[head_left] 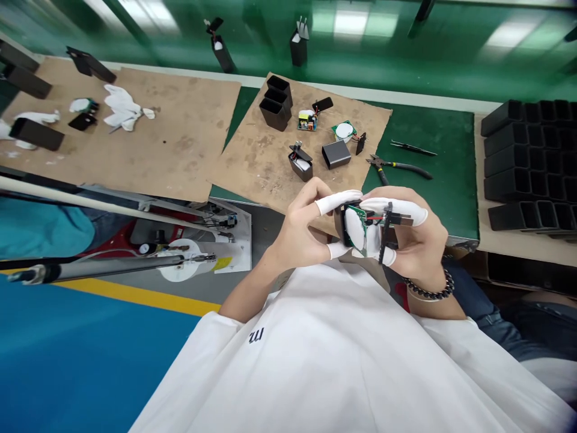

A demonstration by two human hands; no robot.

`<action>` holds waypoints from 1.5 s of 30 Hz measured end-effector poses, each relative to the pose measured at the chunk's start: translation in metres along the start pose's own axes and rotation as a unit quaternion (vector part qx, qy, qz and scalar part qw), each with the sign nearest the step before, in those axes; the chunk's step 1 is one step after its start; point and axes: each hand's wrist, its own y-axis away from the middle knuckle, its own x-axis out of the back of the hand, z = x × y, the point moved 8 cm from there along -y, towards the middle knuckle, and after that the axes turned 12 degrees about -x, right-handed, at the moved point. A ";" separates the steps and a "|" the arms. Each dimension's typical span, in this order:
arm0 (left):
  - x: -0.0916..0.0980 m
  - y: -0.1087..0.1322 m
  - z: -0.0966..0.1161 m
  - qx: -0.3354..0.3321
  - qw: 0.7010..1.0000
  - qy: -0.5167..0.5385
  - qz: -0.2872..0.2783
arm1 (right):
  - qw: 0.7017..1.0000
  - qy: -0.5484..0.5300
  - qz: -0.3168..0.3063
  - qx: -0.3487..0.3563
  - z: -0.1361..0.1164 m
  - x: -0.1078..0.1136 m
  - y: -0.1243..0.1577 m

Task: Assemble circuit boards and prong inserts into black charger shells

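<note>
My left hand (303,227) is closed around a black plastic case (339,224), its thumb and a finger in white finger cots. A green circuit board (363,218) with a white pad (354,228) on it sits at the mouth of the case, partly inside as far as I can see. My right hand (421,231), also in finger cots, pinches the board's outer end and a black end cap (386,237) with plug pins. A red wire runs between board and cap. Both hands are in front of my chest, over the near bench edge.
On the cardboard (252,144) are black cases (276,105), a grey case (336,154), loose boards (307,120) and a filled case (300,163). Pliers (399,167) and tweezers (413,148) lie to the right, beside stacked black cases (518,168). Machine parts (180,258) stand at the left.
</note>
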 end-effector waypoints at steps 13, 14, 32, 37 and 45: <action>-0.030 0.038 -0.037 0.115 0.992 -0.039 -0.034 | 0.986 -0.013 -0.059 -0.157 0.065 -0.010 0.019; -0.031 0.039 -0.035 0.115 0.992 -0.044 -0.033 | 0.986 -0.012 -0.058 -0.154 0.063 -0.008 0.020; -0.010 0.020 0.007 0.030 0.999 -0.027 0.021 | 0.999 -0.014 -0.021 -0.034 0.017 0.004 0.018; -0.009 0.020 0.010 0.032 0.999 -0.008 0.033 | 0.998 -0.047 0.005 -0.048 0.009 0.005 0.016; -0.008 0.017 0.017 0.000 0.999 0.009 0.043 | 0.999 -0.033 0.025 0.017 -0.011 0.008 0.018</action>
